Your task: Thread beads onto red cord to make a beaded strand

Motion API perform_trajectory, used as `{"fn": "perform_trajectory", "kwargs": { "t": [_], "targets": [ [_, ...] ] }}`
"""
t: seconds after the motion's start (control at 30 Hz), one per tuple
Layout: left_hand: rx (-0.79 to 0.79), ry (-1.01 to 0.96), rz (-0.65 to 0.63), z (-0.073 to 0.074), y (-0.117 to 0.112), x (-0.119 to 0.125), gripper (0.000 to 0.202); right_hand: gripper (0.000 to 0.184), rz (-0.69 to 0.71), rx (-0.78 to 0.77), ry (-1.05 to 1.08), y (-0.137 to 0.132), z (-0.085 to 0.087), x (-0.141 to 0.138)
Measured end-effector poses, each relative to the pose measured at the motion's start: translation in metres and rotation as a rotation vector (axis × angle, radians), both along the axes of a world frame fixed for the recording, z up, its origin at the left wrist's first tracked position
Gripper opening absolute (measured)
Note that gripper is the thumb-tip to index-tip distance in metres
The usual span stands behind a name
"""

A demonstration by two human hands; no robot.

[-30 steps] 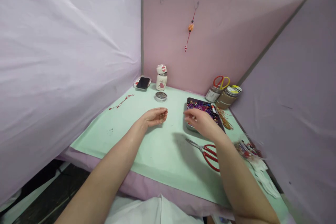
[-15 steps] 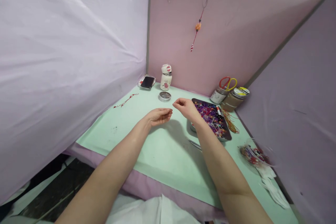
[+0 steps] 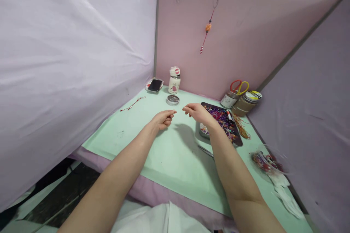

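Above the pale green table top (image 3: 175,160), my left hand (image 3: 164,118) is closed in a pinch, with thumb and forefinger pointing right. Facing it across a small gap, my right hand (image 3: 197,112) also pinches, its fingers bent down. Whatever either pinch holds is too small to make out. Just right of and partly behind my right wrist lies a dark tray (image 3: 240,142) full of purple, red and orange beads (image 3: 218,116). Below that wrist a slim metal tool (image 3: 205,150), perhaps tweezers, lies partly hidden by my forearm.
A round tin (image 3: 173,100), a white bottle (image 3: 174,81) and a phone (image 3: 155,85) stand at the back. Scissors (image 3: 239,86) and a jar (image 3: 246,103) are back right. A beaded cord (image 3: 133,104) lies left; another beaded string (image 3: 208,28) hangs from a hook. A bead bowl (image 3: 268,162) sits right.
My hands have drawn slightly apart. The left fingers, stretched out before, have curled into a pinch, and the right hand has shifted a little to the right.
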State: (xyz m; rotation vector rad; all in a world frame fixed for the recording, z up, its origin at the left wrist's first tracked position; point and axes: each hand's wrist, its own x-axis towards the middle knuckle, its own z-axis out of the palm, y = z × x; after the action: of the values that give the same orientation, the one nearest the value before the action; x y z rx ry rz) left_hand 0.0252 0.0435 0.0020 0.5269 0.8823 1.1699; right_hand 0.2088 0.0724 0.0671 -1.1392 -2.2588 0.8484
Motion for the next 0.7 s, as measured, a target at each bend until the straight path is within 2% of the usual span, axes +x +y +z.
{"fn": "perform_trajectory", "kwargs": {
  "t": [0.07,0.17,0.37,0.47,0.6,0.7],
  "targets": [
    [0.005,0.042,-0.082,0.0,-0.001,0.001,0.011,0.026,-0.037,0.069,0.025,0.006,-0.008,-0.004],
    [0.028,0.073,-0.171,0.001,-0.002,0.002,0.015,0.023,-0.014,0.092,0.059,0.008,-0.015,-0.01],
    [0.055,0.112,-0.213,0.002,-0.004,0.003,0.018,0.016,0.007,0.168,-0.02,0.002,-0.017,-0.017],
    [0.078,0.231,-0.166,0.003,-0.006,0.003,0.017,0.017,-0.025,0.187,-0.086,0.002,-0.019,-0.016],
    [0.156,0.44,-0.005,0.005,-0.006,0.004,0.021,0.017,-0.085,0.168,-0.135,0.003,-0.021,-0.015],
    [0.216,0.505,-0.003,0.006,-0.005,0.006,0.021,0.016,-0.125,0.152,-0.142,0.004,-0.022,-0.014]
  ]
}}
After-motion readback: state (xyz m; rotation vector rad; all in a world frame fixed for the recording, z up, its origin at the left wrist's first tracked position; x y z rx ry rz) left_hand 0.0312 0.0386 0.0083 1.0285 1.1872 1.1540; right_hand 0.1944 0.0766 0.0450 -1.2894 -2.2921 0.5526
